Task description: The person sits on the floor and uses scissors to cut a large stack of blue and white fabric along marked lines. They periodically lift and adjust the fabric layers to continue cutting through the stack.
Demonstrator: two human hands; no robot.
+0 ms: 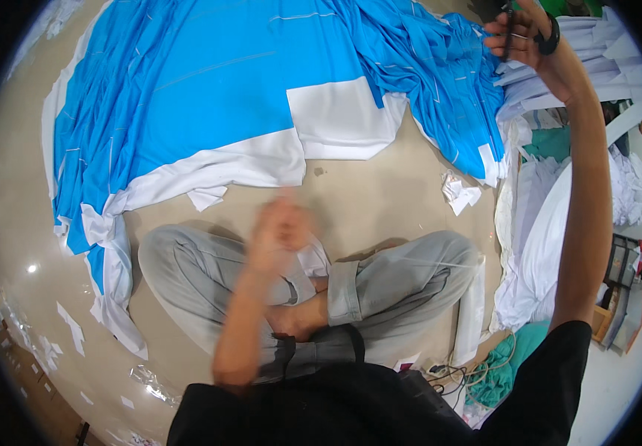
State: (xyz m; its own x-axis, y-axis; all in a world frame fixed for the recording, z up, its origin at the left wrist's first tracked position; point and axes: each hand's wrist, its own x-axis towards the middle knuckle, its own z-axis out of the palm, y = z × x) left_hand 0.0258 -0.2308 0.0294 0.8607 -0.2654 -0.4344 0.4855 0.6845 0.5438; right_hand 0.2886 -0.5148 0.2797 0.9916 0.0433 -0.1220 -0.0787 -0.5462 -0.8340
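Note:
My left hand [284,223] is smeared by motion above my crossed legs in grey trousers, just below the spread fabric. My right hand [521,37], with a black band on its wrist, reaches to the top right, fingers round a slim black object [508,26] that I cannot make out. Bright blue fabric [209,82] with white sections lies rumpled across the floor in front of me, a square white panel [336,119] on it.
Piles of white fabric [536,223] line my right, with a grey bin of items [622,260]. Green cloth [507,357] and tangled cables [455,375] lie by my right hip. Paper scraps [72,327] and clear plastic are scattered on the floor [23,171] at left.

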